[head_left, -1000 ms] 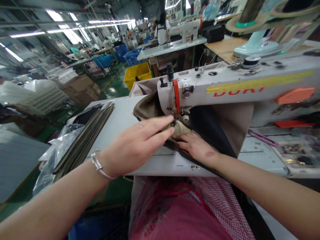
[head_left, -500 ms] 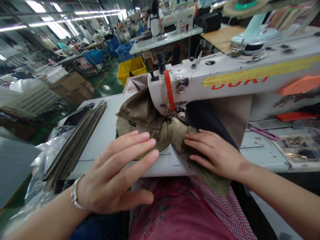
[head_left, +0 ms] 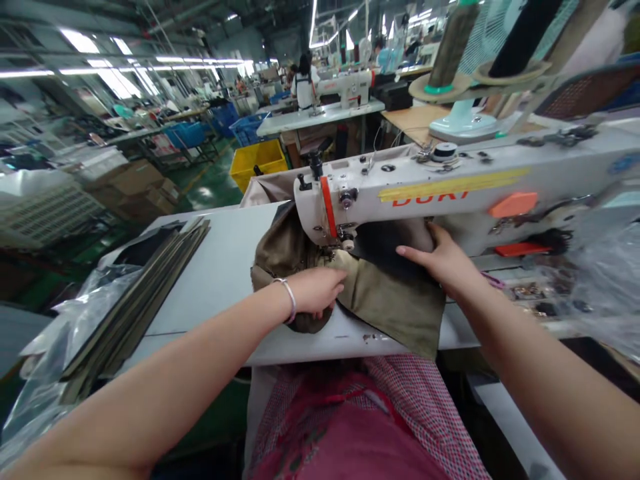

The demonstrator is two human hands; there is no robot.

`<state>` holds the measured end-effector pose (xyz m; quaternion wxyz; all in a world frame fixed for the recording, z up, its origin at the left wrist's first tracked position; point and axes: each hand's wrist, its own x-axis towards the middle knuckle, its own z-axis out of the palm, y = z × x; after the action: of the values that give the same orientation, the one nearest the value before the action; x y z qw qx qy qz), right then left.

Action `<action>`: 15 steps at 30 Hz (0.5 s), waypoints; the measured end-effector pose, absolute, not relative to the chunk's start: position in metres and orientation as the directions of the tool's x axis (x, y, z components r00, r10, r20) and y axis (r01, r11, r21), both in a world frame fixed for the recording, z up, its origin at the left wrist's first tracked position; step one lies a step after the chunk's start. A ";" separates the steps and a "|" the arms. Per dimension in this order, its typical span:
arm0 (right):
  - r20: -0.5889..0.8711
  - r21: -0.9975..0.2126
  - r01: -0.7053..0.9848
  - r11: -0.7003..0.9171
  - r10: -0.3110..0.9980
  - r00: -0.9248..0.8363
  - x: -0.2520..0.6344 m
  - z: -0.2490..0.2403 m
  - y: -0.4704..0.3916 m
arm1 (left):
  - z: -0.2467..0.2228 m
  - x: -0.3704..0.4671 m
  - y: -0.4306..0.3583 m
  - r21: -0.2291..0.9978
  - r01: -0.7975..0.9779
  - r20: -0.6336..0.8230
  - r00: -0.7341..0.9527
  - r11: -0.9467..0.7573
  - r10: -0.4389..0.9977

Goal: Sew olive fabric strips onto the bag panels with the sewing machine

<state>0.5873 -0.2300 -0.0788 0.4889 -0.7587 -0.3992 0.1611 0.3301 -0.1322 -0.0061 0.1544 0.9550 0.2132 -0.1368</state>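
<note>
An olive-brown fabric piece (head_left: 395, 307) lies under the needle area of a white sewing machine (head_left: 370, 200), its right part spread toward the table's front edge. My left hand (head_left: 315, 290) is closed on the fabric just in front of the presser foot, fingers curled together and partly hidden beneath. My right hand (head_left: 450, 263) reaches below the machine arm at the fabric's right side. Its thumb stands apart from the fingers, whose tips are partly hidden by the arm. Dark cloth (head_left: 383, 247) lies under the arm beside that thumb.
A stack of olive and dark strips (head_left: 145, 300) lies on the table's left side, beside clear plastic (head_left: 95, 313). Thread cones (head_left: 453, 47) stand behind the machine. Small metal parts (head_left: 530, 292) sit at the right. Past the table is a yellow bin (head_left: 257, 160).
My left hand has moved from above the table's front onto the fabric near the needle. My right hand has shifted off the fabric's front to beneath the machine arm. The view has turned right.
</note>
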 end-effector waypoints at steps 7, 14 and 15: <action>0.009 -0.970 0.194 -0.144 0.779 0.627 0.568 -0.059 -0.239 | -0.067 0.364 -0.126 0.086 0.347 -0.017 0.938 -0.934 0.347; 0.020 -0.998 -0.028 0.057 0.703 0.711 0.510 -0.047 -0.292 | -0.080 0.371 -0.121 0.030 0.271 -0.001 0.963 -0.962 0.271; 0.052 -0.997 0.073 0.001 0.705 0.707 0.504 -0.053 -0.296 | -0.081 0.373 -0.121 0.019 0.268 -0.007 0.964 -0.963 0.267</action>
<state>0.5036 -0.2958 -0.0527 0.6437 -0.6627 -0.2934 0.2458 0.3726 -0.1214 -0.0813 0.0097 0.9908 0.1350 -0.0023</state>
